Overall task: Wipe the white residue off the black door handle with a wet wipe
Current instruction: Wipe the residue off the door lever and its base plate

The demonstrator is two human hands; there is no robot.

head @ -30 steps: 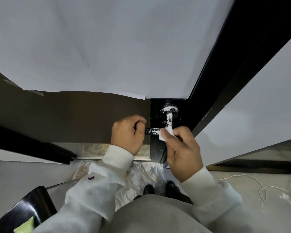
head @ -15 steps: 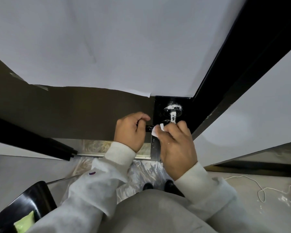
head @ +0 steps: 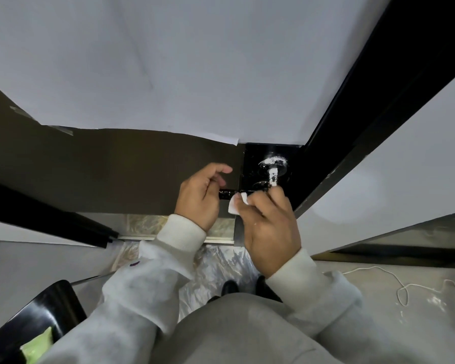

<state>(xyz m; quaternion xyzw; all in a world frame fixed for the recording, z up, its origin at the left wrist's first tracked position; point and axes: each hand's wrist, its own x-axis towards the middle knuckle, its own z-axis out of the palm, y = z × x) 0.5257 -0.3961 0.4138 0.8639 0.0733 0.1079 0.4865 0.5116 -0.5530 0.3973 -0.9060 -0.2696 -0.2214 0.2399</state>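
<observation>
The black door handle (head: 272,172) juts from a black plate on the door, its round base and neck smeared with white residue. Its lever runs left at about my hands' height. My left hand (head: 200,195) curls around the lever's left end. My right hand (head: 269,224) pinches a small white wet wipe (head: 235,204) and presses it against the middle of the lever. The stretch of lever visible between my hands looks mostly black.
White paper (head: 168,74) covers the upper door above a brown panel (head: 103,169). A black door frame (head: 378,106) runs diagonally on the right. Plastic sheeting (head: 216,269) lies on the floor by my shoes, a black chair (head: 37,321) at lower left, a white cord (head: 405,287) at lower right.
My right hand has slid the wipe leftward along the lever, away from the neck. The lever shows less white than before. My left hand's fingers have loosened slightly.
</observation>
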